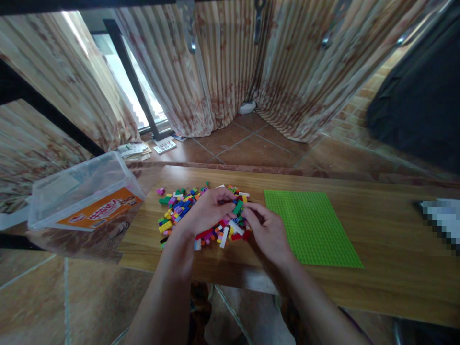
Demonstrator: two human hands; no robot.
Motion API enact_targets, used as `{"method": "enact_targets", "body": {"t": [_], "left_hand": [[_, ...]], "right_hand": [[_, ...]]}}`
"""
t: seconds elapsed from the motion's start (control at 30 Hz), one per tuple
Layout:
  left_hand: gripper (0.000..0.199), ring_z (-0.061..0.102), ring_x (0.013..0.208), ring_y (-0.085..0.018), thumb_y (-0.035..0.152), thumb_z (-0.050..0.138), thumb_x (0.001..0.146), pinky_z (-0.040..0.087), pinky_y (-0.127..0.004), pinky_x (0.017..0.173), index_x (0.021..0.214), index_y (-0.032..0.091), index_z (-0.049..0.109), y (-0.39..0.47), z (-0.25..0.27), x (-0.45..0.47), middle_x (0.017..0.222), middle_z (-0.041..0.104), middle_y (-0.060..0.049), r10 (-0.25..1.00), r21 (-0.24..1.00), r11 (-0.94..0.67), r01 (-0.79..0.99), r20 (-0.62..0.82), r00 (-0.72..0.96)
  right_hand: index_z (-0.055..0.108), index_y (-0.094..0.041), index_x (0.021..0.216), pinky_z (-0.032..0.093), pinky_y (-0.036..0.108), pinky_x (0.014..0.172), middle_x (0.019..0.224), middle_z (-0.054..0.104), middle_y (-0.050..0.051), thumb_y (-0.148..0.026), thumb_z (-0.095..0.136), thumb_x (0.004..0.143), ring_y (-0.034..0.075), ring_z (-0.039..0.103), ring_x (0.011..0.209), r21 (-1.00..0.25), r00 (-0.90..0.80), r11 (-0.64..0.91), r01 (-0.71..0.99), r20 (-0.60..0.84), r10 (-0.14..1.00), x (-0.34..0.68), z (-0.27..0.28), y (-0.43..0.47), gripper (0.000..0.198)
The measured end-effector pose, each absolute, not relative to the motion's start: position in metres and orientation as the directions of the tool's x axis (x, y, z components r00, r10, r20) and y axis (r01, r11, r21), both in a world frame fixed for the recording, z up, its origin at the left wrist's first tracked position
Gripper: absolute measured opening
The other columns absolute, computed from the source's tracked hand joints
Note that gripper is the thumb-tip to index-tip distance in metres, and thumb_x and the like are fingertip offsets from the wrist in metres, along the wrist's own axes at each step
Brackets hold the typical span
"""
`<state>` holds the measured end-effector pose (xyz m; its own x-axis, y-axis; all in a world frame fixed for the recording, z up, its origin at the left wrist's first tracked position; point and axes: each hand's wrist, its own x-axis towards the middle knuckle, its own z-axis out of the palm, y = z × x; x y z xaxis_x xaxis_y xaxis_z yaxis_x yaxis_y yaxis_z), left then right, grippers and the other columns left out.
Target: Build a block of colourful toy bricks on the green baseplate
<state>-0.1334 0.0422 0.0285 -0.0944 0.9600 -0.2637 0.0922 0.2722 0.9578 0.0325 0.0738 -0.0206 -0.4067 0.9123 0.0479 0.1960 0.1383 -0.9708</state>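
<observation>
A heap of mixed-colour building bricks (183,207) is spread over the left half of the wooden table. Above it, my left hand (210,208) curls its fingers and thumb against a green building brick (237,207). From the other side my right hand (268,230) meets it, thumb and index finger pinched together at the green brick's right end. My hands almost touch, and their fingers partly cover what is between them. White, red and yellow bricks lie just below the fingertips. To the right of my right hand, a flat green studded baseplate (311,227) rests on the table.
A clear plastic box (86,191) with an orange label stands left of the bricks. The wooden table (391,230) runs on rightward, with a blurred-out object (442,223) at its right end. Papers (134,151) lie beyond the box; curtains (215,72) hang behind the table.
</observation>
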Motion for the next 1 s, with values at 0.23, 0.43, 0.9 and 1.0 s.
{"method": "enact_targets", "body": {"t": [0.23, 0.43, 0.9, 1.0], "left_hand": [[0.004, 0.059, 0.059, -0.009, 0.015, 0.062, 0.078, 0.046, -0.018, 0.055, 0.080, 0.014, 0.065, 0.048, 0.018, -0.112, 0.068, 0.064, 0.001, 0.992, 0.973, 0.120, 0.199, -0.112, -0.054], [0.006, 0.058, 0.055, -0.009, 0.017, 0.062, 0.077, 0.045, -0.019, 0.054, 0.080, 0.013, 0.065, 0.044, 0.025, -0.118, 0.063, 0.063, 0.002, 0.983, 0.979, 0.178, 0.098, -0.172, -0.065], [0.015, 0.062, 0.066, -0.014, 0.018, 0.062, 0.075, 0.048, -0.023, 0.063, 0.084, 0.015, 0.073, 0.035, 0.023, -0.157, 0.074, 0.071, -0.002, 0.992, 0.818, 0.094, 0.567, -0.126, 0.017], [0.016, 0.064, 0.072, -0.015, 0.019, 0.062, 0.075, 0.050, -0.023, 0.066, 0.086, 0.015, 0.074, 0.035, 0.020, -0.164, 0.080, 0.073, -0.004, 0.995, 0.832, 0.099, 0.546, -0.087, -0.048]], "right_hand": [[0.073, -0.016, 0.094, 0.052, 0.027, 0.064, 0.082, 0.074, 0.005, -0.040, 0.072, 0.075, 0.015, 0.065, 0.069, -0.996, -0.342, -0.078, -0.053, -0.055, 0.938, 0.031, -0.016, 0.077, 0.031], [0.075, -0.018, 0.092, 0.051, 0.026, 0.058, 0.079, 0.074, 0.003, -0.041, 0.073, 0.074, 0.013, 0.061, 0.062, -0.990, -0.343, -0.111, -0.085, -0.075, 0.936, 0.038, -0.013, 0.079, 0.030], [0.071, -0.017, 0.101, 0.055, 0.029, 0.057, 0.089, 0.074, 0.007, -0.047, 0.075, 0.071, 0.017, 0.067, 0.068, -0.992, -0.252, -0.125, -0.018, -0.117, 0.961, 0.043, -0.015, 0.084, 0.042], [0.070, -0.017, 0.102, 0.056, 0.029, 0.058, 0.086, 0.071, 0.005, -0.046, 0.077, 0.069, 0.018, 0.068, 0.071, -0.991, -0.244, -0.130, -0.028, -0.119, 0.962, 0.044, -0.016, 0.086, 0.044]]}}
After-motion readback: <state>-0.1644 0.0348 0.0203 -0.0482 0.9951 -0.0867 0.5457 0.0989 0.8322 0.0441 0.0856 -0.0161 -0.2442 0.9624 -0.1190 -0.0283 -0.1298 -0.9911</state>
